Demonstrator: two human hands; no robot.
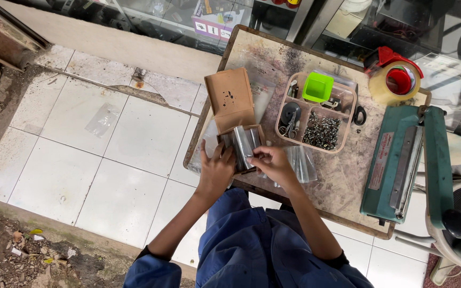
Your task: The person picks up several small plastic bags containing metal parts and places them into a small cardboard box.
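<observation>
A small open cardboard box (230, 98) sits at the near left corner of a worn wooden table (342, 176), its lid standing up. Several clear plastic packets with shiny metal parts (242, 144) fill it. My left hand (217, 170) rests against the box's left side, fingers on the packets. My right hand (273, 162) pinches a packet at the box's right edge. More clear packets (301, 162) lie on the table just right of that hand.
A beige divided tray (348, 125) holds screws, small hardware and a green cup (317, 86). A tape dispenser (396, 80) stands at the far right, a teal heat sealer (398, 162) along the right edge. White floor tiles (92, 154) lie to the left.
</observation>
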